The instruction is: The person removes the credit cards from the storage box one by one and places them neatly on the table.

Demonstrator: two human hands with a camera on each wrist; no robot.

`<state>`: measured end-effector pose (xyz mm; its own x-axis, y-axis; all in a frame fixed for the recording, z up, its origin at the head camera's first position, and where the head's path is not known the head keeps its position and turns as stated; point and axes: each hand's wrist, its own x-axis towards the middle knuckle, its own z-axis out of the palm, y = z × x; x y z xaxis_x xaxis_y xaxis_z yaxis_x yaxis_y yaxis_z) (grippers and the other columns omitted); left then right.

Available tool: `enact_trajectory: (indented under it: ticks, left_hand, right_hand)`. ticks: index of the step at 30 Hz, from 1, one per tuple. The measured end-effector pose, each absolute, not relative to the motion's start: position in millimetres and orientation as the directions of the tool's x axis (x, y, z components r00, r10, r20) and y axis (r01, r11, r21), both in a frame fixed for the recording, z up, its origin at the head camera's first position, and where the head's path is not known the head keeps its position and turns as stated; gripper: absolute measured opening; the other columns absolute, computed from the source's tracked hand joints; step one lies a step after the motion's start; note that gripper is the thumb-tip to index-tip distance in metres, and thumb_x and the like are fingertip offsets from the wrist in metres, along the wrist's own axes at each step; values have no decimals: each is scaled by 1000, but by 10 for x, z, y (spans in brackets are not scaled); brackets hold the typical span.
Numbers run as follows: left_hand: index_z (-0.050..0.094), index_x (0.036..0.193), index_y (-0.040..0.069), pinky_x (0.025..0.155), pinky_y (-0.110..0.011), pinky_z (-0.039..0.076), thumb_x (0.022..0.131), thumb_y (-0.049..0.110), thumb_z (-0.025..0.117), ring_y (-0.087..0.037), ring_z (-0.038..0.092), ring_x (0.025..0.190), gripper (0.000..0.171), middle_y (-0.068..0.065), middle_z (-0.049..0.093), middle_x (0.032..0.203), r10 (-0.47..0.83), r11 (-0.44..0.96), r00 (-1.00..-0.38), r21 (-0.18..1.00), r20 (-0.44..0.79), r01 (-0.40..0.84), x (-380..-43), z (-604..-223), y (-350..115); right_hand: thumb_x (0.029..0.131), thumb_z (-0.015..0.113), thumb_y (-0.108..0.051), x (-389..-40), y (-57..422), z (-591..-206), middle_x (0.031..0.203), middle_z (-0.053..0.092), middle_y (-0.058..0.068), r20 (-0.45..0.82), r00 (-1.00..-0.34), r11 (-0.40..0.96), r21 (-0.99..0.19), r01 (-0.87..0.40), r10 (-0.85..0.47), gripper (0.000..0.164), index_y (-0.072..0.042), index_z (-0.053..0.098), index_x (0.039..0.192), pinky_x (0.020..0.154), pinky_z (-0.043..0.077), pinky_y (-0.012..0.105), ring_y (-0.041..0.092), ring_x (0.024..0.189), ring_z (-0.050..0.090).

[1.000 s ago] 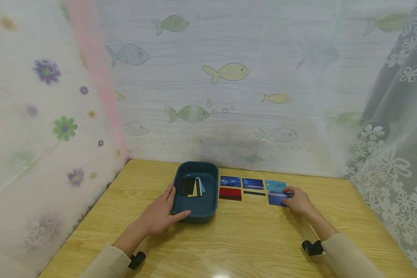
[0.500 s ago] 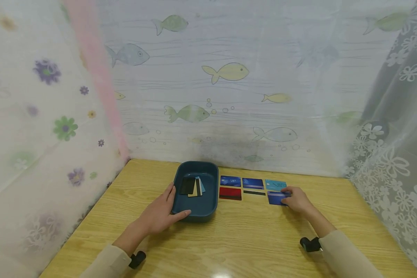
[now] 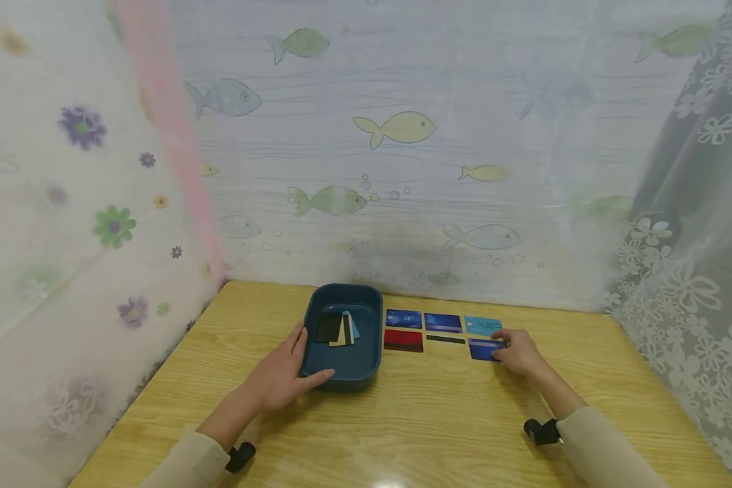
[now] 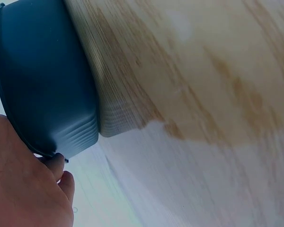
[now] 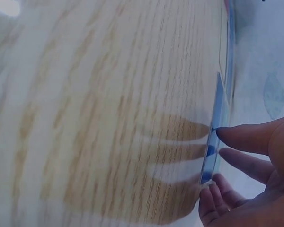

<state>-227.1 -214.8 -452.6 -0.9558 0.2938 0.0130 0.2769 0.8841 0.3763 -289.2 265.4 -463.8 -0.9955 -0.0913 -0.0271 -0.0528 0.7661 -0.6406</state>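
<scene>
My left hand [image 3: 274, 379] holds a dark blue plastic tray [image 3: 366, 375] at its near left corner, the thumb at the near rim and the fingers along the left side. Inside lie a black card [image 3: 328, 327], a gold card [image 3: 340, 337] and a light blue card, overlapping. My right hand [image 3: 521, 354] has thumb and fingertips on the right end of a blue card [image 3: 483, 351] lying flat on the table. The right wrist view shows this card [image 5: 217, 113] edge-on, with the fingers curled about its end.
Beside the tray, two rows of cards lie on the wooden table [image 3: 427, 420]: a VIP card [image 3: 404, 318], a dark blue card [image 3: 442, 323], a light blue card [image 3: 482, 324], a red card [image 3: 404, 341] and a gold card [image 3: 445, 343]. A fish-print curtain [image 3: 341, 169] hangs behind.
My right hand and the blue card have shifted slightly left, and the card lies straighter in its row. My left hand and the tray have stayed put.
</scene>
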Motion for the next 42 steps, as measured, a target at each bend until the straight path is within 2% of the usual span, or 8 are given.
enact_trajectory:
  ticks: [10, 17, 23, 27, 30, 35, 42]
  left_hand:
    - [14, 163, -2, 118, -58, 31, 89, 85, 44, -40, 23, 153, 117, -16, 6, 171, 281, 892, -960, 368, 7, 263, -2277, -4547, -2150]
    - [17, 161, -5, 115, -61, 32, 91, 83, 45, -44, 26, 151, 116, -20, 9, 170, 296, 887, -955, 363, 31, 287, -2284, -4570, -2157]
    - [17, 161, -6, 115, -61, 33, 91, 83, 44, -44, 26, 151, 116, -21, 9, 170, 296, 887, -955, 362, 28, 286, -2277, -4567, -2157]
    - [15, 162, -4, 117, -59, 32, 89, 84, 44, -41, 24, 153, 118, -19, 8, 171, 287, 890, -958, 368, 8, 270, -2262, -4539, -2145]
    - [15, 162, -3, 118, -57, 32, 89, 85, 43, -40, 24, 153, 117, -17, 7, 171, 282, 893, -959, 365, 3, 264, -2261, -4520, -2137]
    - [16, 162, -4, 117, -57, 32, 89, 85, 42, -41, 25, 152, 117, -19, 8, 171, 289, 890, -957, 363, 15, 274, -2268, -4504, -2137]
    - [17, 161, -5, 116, -59, 33, 90, 82, 45, -42, 26, 152, 116, -20, 10, 170, 293, 889, -956, 360, 28, 283, -2271, -4523, -2138]
  right_hand:
    - [90, 66, 4, -2890, 2645, -4649, 125, 57, 42, -6, -995, 773, -631, -71, -96, 34, 17, 62, 122, 86, 55, 55, 51, 110, 59]
    - [89, 66, 4, -2904, 2657, -4653, 124, 57, 43, 2, -995, 773, -629, -78, -99, 34, 16, 63, 121, 86, 55, 55, 52, 110, 60]
    - [91, 65, 2, -2874, 2650, -4630, 130, 53, 43, 24, -993, 771, -628, -108, -119, 36, 15, 62, 125, 90, 52, 61, 59, 120, 52]
    - [94, 65, -1, -2849, 2636, -4601, 132, 53, 42, 47, -991, 760, -637, -129, -129, 35, 13, 62, 127, 90, 52, 62, 61, 121, 50]
    - [96, 66, -3, -2843, 2599, -4552, 132, 53, 40, 46, -989, 742, -656, -135, -139, 35, 12, 62, 128, 90, 53, 61, 61, 121, 50]
    - [98, 66, -9, -2813, 2426, -4414, 135, 53, 36, -1, -989, 699, -708, -104, -148, 40, 9, 60, 133, 88, 54, 55, 53, 120, 52]
    - [100, 66, -16, -2727, 2112, -4228, 142, 48, 32, -61, -966, 577, -811, -99, -250, 47, 6, 55, 141, 87, 55, 51, 47, 124, 50]
